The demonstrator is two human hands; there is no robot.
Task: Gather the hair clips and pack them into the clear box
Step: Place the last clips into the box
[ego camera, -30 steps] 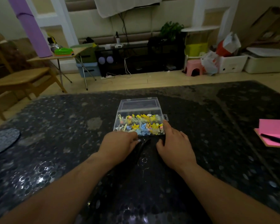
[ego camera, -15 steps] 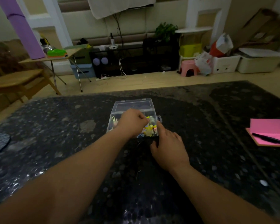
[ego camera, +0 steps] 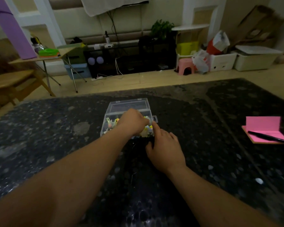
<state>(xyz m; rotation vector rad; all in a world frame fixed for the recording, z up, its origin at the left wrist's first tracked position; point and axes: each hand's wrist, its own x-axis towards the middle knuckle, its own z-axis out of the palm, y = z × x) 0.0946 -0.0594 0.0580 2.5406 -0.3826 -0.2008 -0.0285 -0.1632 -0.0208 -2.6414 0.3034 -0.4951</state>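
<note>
— The hair clips (ego camera: 111, 124)?
— Heaped in the open clear box (ego camera: 128, 104), mid-tabletop (ego camera: 203, 128).
— What's changed?
— The left hand (ego camera: 133, 122) left the tabletop and is now over the box, fingers (ego camera: 143, 122) curled, contents hidden. The right hand (ego camera: 165, 149) touches the box's corner with a straight forefinger (ego camera: 155, 128). Likely dropping the last few.

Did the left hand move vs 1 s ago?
Yes. The left hand went forward: from the table, just short of the near wall of the clear box, to over the open box, above the hair clips.
</note>
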